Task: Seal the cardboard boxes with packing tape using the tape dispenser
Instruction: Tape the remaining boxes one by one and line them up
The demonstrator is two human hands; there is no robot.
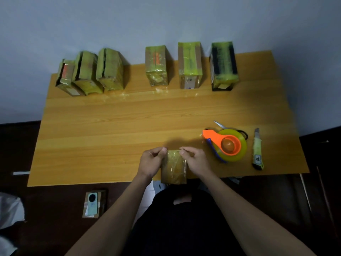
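Both hands are curled on the small box (173, 167) at the near edge of the worktop (110, 126), the left hand (152, 161) gripping its left side and the right hand (195, 160) pinching at the far top edge, probably a loose tape end, though it's too small to tell. That box hangs a bit over the edge, so a hard tug could tip it into the lap. The tape dispenser (226, 145) lies just right of the hands, and the tape could wrinkle or stick to fingers.
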